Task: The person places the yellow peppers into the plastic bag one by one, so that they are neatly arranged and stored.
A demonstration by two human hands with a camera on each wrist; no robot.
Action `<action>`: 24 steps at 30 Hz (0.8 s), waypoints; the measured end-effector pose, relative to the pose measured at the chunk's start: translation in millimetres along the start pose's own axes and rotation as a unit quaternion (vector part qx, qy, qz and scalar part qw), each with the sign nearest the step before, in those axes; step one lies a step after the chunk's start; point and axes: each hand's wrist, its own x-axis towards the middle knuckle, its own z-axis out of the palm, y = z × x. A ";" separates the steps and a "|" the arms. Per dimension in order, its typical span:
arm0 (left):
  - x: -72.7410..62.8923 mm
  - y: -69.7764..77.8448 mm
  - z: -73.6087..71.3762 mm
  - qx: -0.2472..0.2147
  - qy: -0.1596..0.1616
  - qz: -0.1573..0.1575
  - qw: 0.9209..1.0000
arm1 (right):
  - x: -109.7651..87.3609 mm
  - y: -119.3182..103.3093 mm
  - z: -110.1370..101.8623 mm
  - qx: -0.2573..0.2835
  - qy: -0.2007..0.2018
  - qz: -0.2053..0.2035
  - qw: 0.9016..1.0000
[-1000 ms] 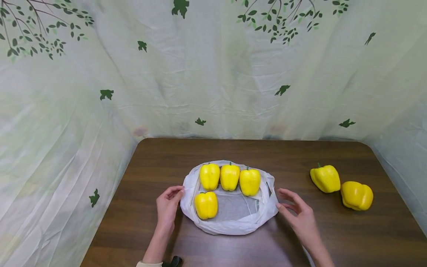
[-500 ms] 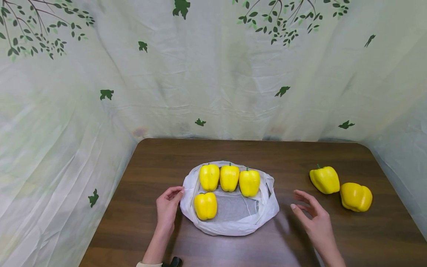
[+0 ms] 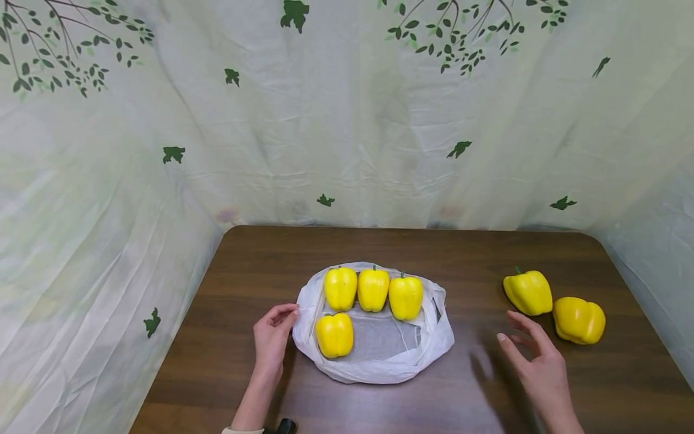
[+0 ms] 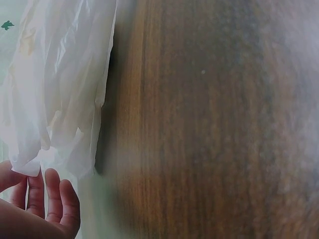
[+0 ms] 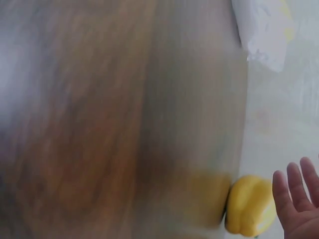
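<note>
A white plastic bag (image 3: 379, 371) lies with its mouth spread wide on the table. Inside it are several yellow bell peppers (image 3: 373, 290), one of them, a front-left bell pepper (image 3: 334, 335), apart from the back row. My left hand (image 3: 271, 337) pinches the bag's left rim between thumb and fingers; the left wrist view shows the thumb against the white film (image 4: 30, 162). My right hand (image 3: 542, 367) holds nothing, its fingers loosely bent, just short of two more peppers: an upright-stemmed bell pepper (image 3: 528, 293) and a bell pepper on its side (image 3: 579, 320).
The brown wooden table (image 3: 260, 259) has rounded far corners. A pale curtain (image 3: 358, 120) printed with leaves hangs behind it and along both sides. A small black object (image 3: 285, 425) shows beside the left wrist at the bottom edge.
My right hand has let go of the bag's right rim and moved right, toward the two peppers outside. The left hand and the bag stay almost still.
</note>
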 end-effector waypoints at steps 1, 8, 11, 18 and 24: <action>0.0 0.2 0.1 0.000 0.000 -0.001 1.000 | 0.0 0.7 -1.7 -0.009 0.004 0.004 1.000; 0.2 0.4 -0.1 0.004 0.001 -0.006 1.000 | -0.3 5.9 -12.8 -0.053 0.025 0.046 0.997; 0.4 0.0 -0.2 0.003 0.002 -0.003 1.000 | -1.1 8.9 -16.8 -0.060 0.041 0.066 0.995; 0.7 0.2 0.8 0.001 0.003 0.002 1.000 | -1.6 17.7 -26.3 -0.064 0.101 0.076 0.990; 0.6 -0.3 0.7 0.006 0.003 0.001 1.000 | -1.1 23.3 -35.0 -0.075 0.142 0.059 0.985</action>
